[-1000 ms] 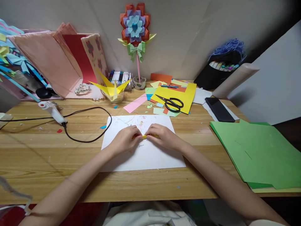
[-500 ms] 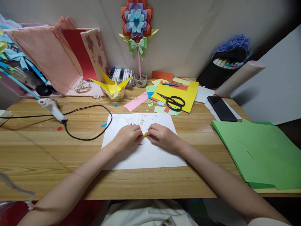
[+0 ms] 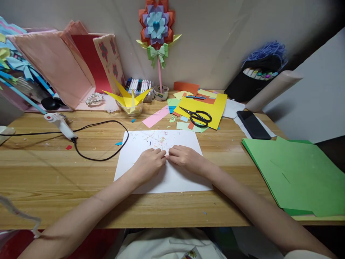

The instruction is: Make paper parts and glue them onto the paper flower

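Over the white sheet of paper [image 3: 151,187], my left hand [image 3: 151,163] and my right hand [image 3: 185,158] meet at their fingertips. The fingers of both hands are curled and closed in a pinch. A small piece of yellow paper showed between them a moment ago; now the fingers hide it. The sheet lies flat under both hands and carries pen marks and coloured specks near its top. Beyond it, black-handled scissors [image 3: 201,118] rest on a cut yellow sheet [image 3: 219,108] among paper scraps.
At left lies a white glue gun [image 3: 60,126] with a looped black cord. A yellow pointed paper shape [image 3: 129,97] stands in a clear bowl. Behind is a paper flower [image 3: 156,23] in a tape roll. Green sheets [image 3: 299,176] and a phone [image 3: 253,125] lie right.
My hands have shifted slightly down and their fingers have curled in more. The yellow paper between the fingertips has gone from sight. The white sheet has turned or slid a little.
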The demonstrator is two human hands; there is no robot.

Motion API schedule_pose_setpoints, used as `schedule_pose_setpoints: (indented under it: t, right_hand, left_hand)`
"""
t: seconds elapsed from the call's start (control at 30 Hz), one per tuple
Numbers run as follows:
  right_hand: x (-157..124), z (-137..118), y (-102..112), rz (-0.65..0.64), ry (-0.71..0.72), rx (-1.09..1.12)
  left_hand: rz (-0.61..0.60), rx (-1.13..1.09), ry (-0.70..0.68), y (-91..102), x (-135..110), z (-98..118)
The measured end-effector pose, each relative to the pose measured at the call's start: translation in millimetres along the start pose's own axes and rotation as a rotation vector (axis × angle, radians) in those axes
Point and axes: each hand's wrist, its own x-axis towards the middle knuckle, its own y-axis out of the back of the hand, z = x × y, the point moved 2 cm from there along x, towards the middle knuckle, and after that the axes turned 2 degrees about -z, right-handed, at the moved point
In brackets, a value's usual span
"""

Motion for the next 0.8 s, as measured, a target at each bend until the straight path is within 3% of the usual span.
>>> schedule_pose_setpoints:
  t: [0.13,0.2,0.3,0.43,0.8]
  right_hand:
    - [-1.7,2.6,0.8,0.023,-0.171,0.223]
    - [-2.6,3.6,-0.7,0.038,-0.269,0.353]
    - [-3.1,2.5,-2.7,0.052,-0.349,0.434]
    - [-2.3,-1.0,-1.2,0.082,-0.337,0.404]
    - [-3.7,-0.2,-1.8,0.115,-0.33,0.372]
  left_hand:
    - [0.018,-0.286,0.368,-2.3,-0.3,-5.7]
    - [0.035,-0.421,0.434,-5.7,-0.8,-7.5]
    - [0.039,-0.537,0.418,-10.6,-0.7,-8.9]
    - [0.045,-0.593,0.384,-12.9,-1.1,-10.4]
    - [0.068,-0.478,0.359,-3.4,-0.7,-7.7]
